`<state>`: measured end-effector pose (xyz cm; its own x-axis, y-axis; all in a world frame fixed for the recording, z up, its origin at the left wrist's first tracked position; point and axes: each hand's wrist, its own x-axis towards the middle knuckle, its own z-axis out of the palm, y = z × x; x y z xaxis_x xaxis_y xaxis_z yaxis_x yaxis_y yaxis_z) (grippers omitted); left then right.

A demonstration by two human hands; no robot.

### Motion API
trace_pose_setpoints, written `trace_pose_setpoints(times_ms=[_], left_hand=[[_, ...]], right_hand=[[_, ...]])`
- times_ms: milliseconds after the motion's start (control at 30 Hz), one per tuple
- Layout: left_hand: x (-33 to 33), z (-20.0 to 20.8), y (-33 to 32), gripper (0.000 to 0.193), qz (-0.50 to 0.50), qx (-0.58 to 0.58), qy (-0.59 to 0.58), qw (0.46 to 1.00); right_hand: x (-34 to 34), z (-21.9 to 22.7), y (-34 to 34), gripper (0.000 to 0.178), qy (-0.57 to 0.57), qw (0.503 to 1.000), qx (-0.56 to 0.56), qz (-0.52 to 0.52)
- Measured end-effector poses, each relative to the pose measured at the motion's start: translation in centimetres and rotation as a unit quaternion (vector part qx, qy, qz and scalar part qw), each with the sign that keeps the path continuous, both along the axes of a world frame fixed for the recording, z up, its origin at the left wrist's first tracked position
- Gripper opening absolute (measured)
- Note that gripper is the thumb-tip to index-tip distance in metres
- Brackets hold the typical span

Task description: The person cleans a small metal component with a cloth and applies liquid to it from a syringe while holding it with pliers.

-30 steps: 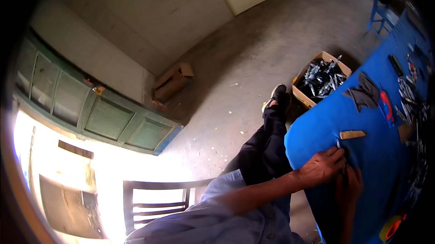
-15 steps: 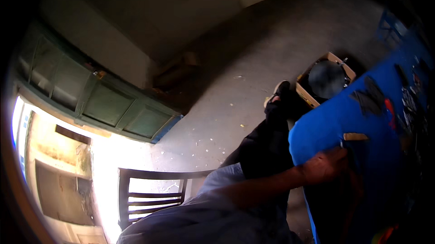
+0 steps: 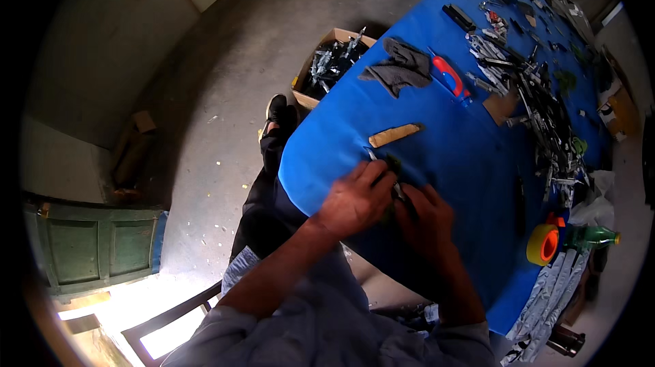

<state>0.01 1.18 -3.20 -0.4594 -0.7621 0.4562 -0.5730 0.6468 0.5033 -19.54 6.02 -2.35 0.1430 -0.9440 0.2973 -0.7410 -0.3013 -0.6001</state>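
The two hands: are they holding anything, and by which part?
The left hand and right hand appear to pinch a small, partly silvery piece between them; most of it is hidden, so the held part cannot be told.

Smooth blue cover (image 3: 471, 162), matt cloth (image 3: 399, 71), glinting metal parts (image 3: 539, 109)
From our view's centre we see a matt cardboard box (image 3: 306, 99) at twelve o'clock, the cloth rumpled at one, a glossy plastic handle (image 3: 444, 67) and a dull, seemingly wooden strip (image 3: 394, 135) at two, the parts toward three; the slim piece (image 3: 398, 191) we hold shines like metal.
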Motion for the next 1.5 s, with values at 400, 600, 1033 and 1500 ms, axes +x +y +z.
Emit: trace_pose_setpoints(times_ms=[400,600,1033,1500], left_hand=[[0.31,-0.12,-0.17,0.036,-0.005,-0.028,0.003,1.0],[0.38,-0.09,-0.29,0.038,-0.013,-0.059,-0.017,0.998],[0.14,-0.07,-0.12,0.035,0.006,-0.033,-0.006,0.999],[0.11,-0.01,-0.11,0.036,0.014,-0.033,-0.007,0.999]], right_hand=[[0.72,0.03,0.04,0.025,-0.025,1.0,-0.007,-0.017],[0.63,-0.31,0.04,0.026,-0.028,0.999,0.002,-0.02],[0.59,-0.29,0.01,0.025,-0.026,0.999,-0.012,-0.017],[0.66,-0.17,-0.05,0.026,-0.024,1.0,-0.015,-0.014]])
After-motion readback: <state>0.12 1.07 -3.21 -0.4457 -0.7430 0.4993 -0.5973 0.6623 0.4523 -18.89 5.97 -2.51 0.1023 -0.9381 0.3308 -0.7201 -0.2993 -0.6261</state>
